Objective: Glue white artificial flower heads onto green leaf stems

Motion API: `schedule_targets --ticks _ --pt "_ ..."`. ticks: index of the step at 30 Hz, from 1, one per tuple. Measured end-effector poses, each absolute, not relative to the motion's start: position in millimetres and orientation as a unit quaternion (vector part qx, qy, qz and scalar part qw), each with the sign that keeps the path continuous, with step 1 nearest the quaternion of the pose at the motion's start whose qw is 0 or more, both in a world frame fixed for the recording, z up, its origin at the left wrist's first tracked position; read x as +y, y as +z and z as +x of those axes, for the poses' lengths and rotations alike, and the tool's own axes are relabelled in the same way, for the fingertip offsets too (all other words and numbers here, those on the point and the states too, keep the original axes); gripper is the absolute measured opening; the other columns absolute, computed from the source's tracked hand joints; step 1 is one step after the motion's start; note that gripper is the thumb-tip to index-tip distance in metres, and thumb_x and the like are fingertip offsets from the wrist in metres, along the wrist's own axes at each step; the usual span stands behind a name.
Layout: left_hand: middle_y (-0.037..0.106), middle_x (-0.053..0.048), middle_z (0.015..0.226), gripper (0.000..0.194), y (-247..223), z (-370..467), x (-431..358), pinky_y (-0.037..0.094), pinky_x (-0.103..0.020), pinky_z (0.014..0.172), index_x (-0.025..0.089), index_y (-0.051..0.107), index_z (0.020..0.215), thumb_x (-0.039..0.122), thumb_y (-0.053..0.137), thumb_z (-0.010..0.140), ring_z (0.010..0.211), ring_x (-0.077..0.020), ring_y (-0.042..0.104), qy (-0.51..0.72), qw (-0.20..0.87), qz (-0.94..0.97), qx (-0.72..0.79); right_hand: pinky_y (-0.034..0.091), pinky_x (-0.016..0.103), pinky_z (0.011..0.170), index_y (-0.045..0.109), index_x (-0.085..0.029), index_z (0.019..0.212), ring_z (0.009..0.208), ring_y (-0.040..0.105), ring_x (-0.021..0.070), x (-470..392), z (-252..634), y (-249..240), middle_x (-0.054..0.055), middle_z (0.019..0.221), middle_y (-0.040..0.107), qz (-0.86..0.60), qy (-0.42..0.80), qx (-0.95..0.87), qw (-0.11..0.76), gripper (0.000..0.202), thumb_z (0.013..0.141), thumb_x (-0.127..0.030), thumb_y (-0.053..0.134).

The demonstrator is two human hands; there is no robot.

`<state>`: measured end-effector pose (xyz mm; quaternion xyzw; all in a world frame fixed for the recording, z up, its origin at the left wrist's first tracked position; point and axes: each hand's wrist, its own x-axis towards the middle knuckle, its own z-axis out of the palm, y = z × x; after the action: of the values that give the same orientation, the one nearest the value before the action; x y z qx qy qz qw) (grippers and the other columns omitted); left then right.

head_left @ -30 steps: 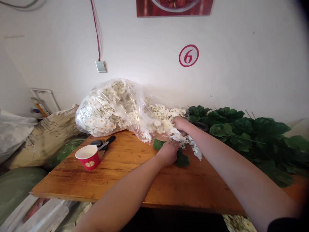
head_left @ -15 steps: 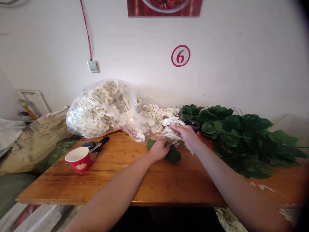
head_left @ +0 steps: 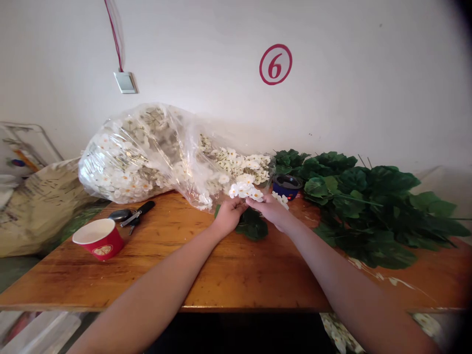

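Near the middle of the wooden table, my left hand is closed on a stem with green leaves, which spread out below and beside it. My right hand is closed on a cluster of white flowers with yellow centres. The fingertips of both hands almost meet just under this cluster. More white flowers lie behind my hands, spilling from a clear plastic bag. A small dark blue pot with a red light stands just beyond my right hand.
A red and white paper cup stands at the left, with a black-handled tool and a dark oval object behind it. Green leaves are heaped at the right. The wall rises behind the table.
My right hand has drawn a white flower cluster away from the pile and brought it to my left hand. The blue pot shows more fully. The view has shifted slightly right and down.
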<state>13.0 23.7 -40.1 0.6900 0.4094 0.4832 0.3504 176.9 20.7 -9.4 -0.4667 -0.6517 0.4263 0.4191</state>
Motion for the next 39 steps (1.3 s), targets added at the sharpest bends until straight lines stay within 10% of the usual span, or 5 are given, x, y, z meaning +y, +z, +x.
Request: schedule_targets --ticks 9,27,39 --pt "0.072 -0.008 0.093 0.021 -37 10 20 0.047 -0.032 0.082 0.017 0.07 0.089 0.02 0.049 0.087 0.088 -0.0212 0.064 0.391 0.172 0.814 0.394 0.049 0.038 0.092 0.037 -0.026 0.14 0.112 0.059 0.0251 23 194 -1 0.011 0.132 0.056 -0.418 0.359 -0.725 0.413 0.097 0.057 -0.037 0.086" --pt "0.072 -0.009 0.089 0.02 -36 7 23 0.045 -0.032 0.076 0.019 0.07 0.092 0.024 0.051 0.088 0.084 -0.0223 0.063 0.278 0.119 0.86 0.41 0.045 0.029 0.065 0.077 -0.02 0.082 0.072 0.061 0.0191 23 207 16 0.005 0.085 0.071 -0.392 0.167 -0.831 0.357 0.015 0.071 -0.027 0.07" --pt "0.064 -0.003 0.072 0.03 -36 5 19 0.037 -0.027 0.064 0.018 0.066 0.079 0.037 0.047 0.092 0.068 -0.0158 0.056 0.293 0.141 0.852 0.41 0.042 0.027 0.048 0.073 -0.014 0.08 0.045 0.053 0.0136 48 269 82 0.003 0.057 0.063 -0.561 0.127 -0.679 0.456 0.028 0.067 -0.039 0.077"
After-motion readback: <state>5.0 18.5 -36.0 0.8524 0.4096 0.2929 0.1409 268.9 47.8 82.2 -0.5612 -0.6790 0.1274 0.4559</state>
